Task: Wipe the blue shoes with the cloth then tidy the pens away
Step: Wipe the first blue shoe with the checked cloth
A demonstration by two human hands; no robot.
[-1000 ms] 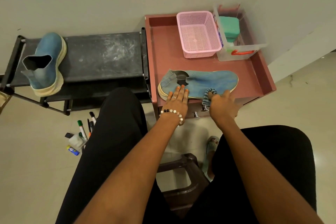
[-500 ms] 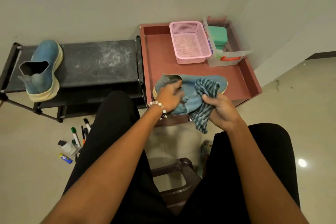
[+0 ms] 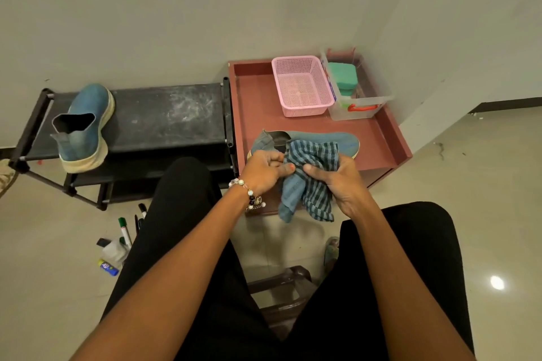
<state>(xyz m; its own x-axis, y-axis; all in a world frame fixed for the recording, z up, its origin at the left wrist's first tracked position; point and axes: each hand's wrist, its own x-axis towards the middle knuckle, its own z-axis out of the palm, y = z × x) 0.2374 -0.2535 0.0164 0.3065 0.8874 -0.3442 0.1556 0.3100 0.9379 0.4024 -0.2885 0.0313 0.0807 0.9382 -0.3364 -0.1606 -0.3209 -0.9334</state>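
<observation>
1. Both hands hold the striped cloth point(image 3: 308, 176) in front of the body. The left hand point(image 3: 265, 168) pinches its left edge; the right hand point(image 3: 337, 182) has fingers curled round the bunched middle. The lower end hangs loose.
2. The cloth is off the shoe, held just in front of it and hiding part of its middle.
3. The near blue shoe point(image 3: 337, 139) lies on the red table point(image 3: 255, 102), just beyond the hands. Its long axis runs left to right, opening at the left, toe at the right.
4. The left hand is nearer the opening, the right hand nearer the toe. Likely next: regrip the cloth, then wipe along that axis.
5. A second blue shoe point(image 3: 85, 126) stands on the black rack point(image 3: 167, 114), well apart to the left, toe pointing toward the wall.
6. Count: two shoes, one cloth.
7. The pens point(image 3: 124, 231) lie on the floor by the left leg, partly hidden; about four show, exact count unclear.
8. One pink basket point(image 3: 302, 85) sits at the table's back.
</observation>
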